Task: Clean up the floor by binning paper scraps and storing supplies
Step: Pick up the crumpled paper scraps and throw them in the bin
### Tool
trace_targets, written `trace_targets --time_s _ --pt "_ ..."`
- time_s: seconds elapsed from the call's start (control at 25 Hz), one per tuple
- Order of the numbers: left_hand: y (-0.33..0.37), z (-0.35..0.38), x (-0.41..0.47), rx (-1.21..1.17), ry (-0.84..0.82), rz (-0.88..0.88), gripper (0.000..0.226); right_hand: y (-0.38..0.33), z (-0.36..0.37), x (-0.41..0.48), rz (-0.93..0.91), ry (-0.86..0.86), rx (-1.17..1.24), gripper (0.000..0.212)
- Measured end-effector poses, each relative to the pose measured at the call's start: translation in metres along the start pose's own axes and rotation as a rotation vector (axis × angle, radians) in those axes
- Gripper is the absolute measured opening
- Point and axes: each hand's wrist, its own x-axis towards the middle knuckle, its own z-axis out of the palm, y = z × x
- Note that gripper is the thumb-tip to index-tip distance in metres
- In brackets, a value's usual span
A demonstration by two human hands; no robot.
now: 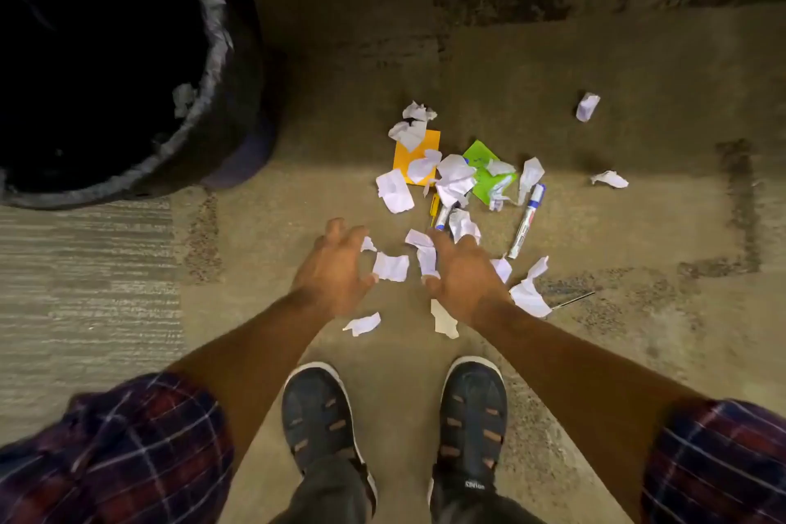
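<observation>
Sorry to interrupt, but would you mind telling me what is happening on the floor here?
A person is bending over a scatter of torn white paper scraps on the carpet. The left hand and right hand are both open and reaching down, holding nothing yet. Orange paper, green paper and a marker lie among the scraps. The lined bin stands to the left.

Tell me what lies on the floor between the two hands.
In the head view, a white paper scrap lies on the carpet between the left hand and the right hand, both open and empty.
</observation>
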Motion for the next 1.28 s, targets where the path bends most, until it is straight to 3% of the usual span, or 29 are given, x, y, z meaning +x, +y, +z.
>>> trace_targets --time_s 0.24,0.44,0.6,0.84,0.92,1.0,1.16,1.28 --pt "0.011 0.043 0.027 0.15 -0.012 -0.052 0.066 -0.008 0.033 0.031 0.009 0.005 -0.035 0.053" --pt "0.009 0.06 0.033 0.268 -0.01 0.025 0.051 -0.024 0.048 0.032 -0.022 0.001 -0.137 0.039" --pt "0.004 0.069 0.032 0.118 -0.05 0.001 0.027 -0.027 0.056 0.032 0.024 -0.021 -0.009 0.04" --pt "-0.007 0.038 -0.008 -0.517 0.074 -0.296 0.008 -0.044 0.027 0.02 0.346 0.053 0.585 0.02" --pt "0.0 0.009 -0.026 -0.731 0.138 -0.399 0.018 -0.061 0.004 0.008 0.421 0.093 0.811 0.012" --pt "0.011 -0.029 -0.038 -0.799 0.24 -0.399 0.03 -0.082 -0.024 -0.001 0.463 0.173 0.988 0.012" --pt "0.023 -0.127 -0.061 -0.918 0.41 -0.349 0.012 -0.134 -0.096 -0.015 0.405 0.256 1.257 0.007" --pt "0.026 -0.189 -0.083 -0.976 0.468 -0.313 0.016 -0.182 -0.149 -0.023 0.312 0.293 1.383 0.011"
